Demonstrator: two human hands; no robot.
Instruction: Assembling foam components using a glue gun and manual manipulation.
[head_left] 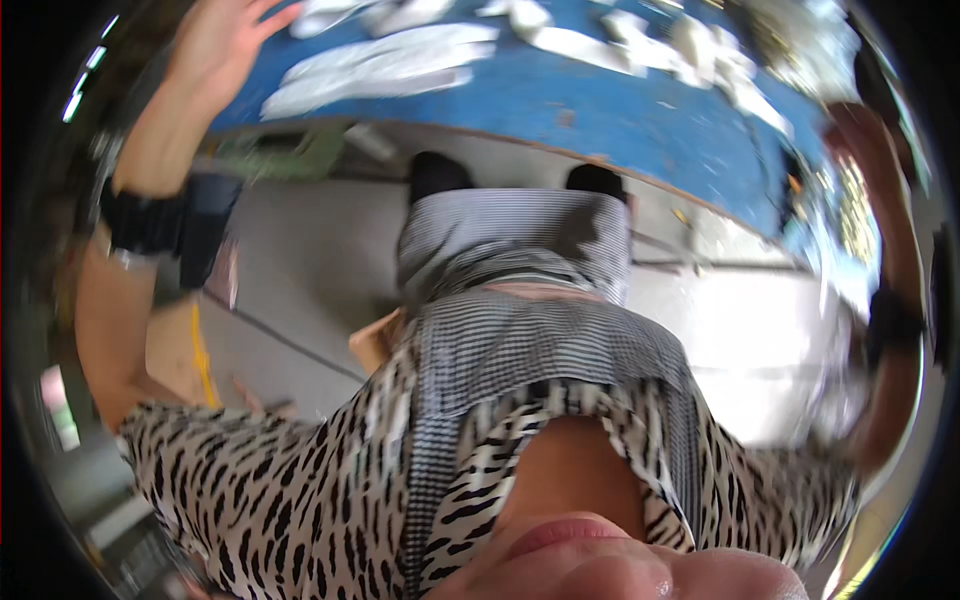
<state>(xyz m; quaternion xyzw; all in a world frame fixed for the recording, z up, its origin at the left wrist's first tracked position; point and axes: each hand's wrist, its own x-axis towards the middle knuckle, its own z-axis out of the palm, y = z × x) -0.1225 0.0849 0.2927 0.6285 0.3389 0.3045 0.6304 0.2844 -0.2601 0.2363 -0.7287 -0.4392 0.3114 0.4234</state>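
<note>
Across the blue desk [600, 130], the head view shows white cloth pieces [585, 48] lying loosely, with a longer white bundle [385, 68] nearer the left hand [222, 38]. That hand, partly cut off, spreads its fingers with nothing visibly held. The right hand [858, 130] blurs by the desk's right end; its opening and any hold cannot be told.

Head-worn fisheye — looking steeply down; torso [550, 345] close, table [600, 120] farther.
</note>
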